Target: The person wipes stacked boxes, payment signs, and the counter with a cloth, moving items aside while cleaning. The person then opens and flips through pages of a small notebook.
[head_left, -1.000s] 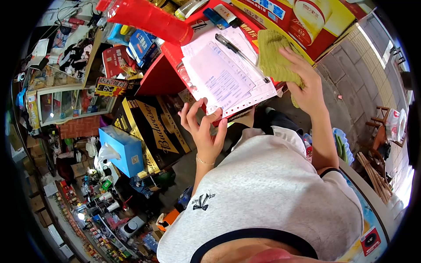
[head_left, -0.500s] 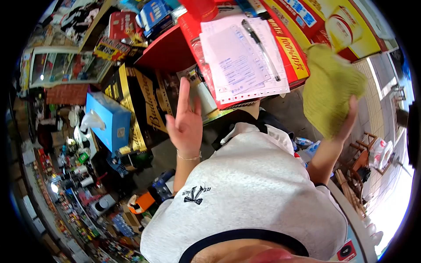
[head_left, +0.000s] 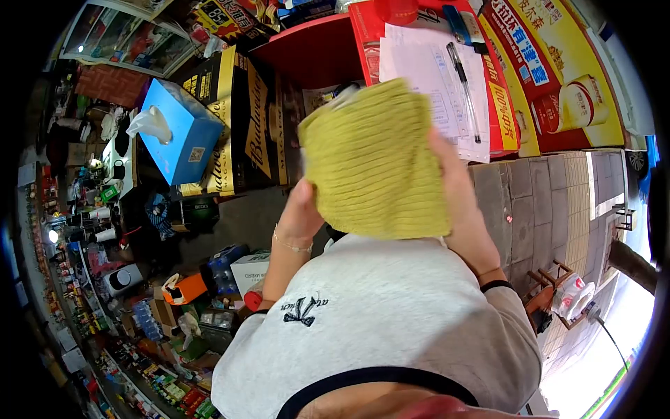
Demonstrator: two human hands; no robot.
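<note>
A yellow-green ribbed cloth [head_left: 377,164] hangs folded in front of my chest, held up between both hands. My left hand [head_left: 301,209] is at its left edge, thumb showing and the other fingers hidden behind the fabric. On the opposite edge, my right hand [head_left: 455,185] grips the cloth, its fingers partly out of sight and slightly blurred. Beyond the cloth lie printed papers [head_left: 412,59] with a black-capped pen [head_left: 463,91] on them, on top of a red box [head_left: 501,112].
To the left, a blue tissue box [head_left: 174,133] sits on a black and gold Budweiser carton [head_left: 244,119]. Yellow and red beer cartons [head_left: 558,77] stand at the right. Below them, a wooden chair [head_left: 548,293] holds a plastic bag. Crowded shelves fill the far left.
The cloth has come from the right side to the middle, carried by my right hand. My left hand, formerly raised with fingers spread, has met its left edge. The view has shifted.
</note>
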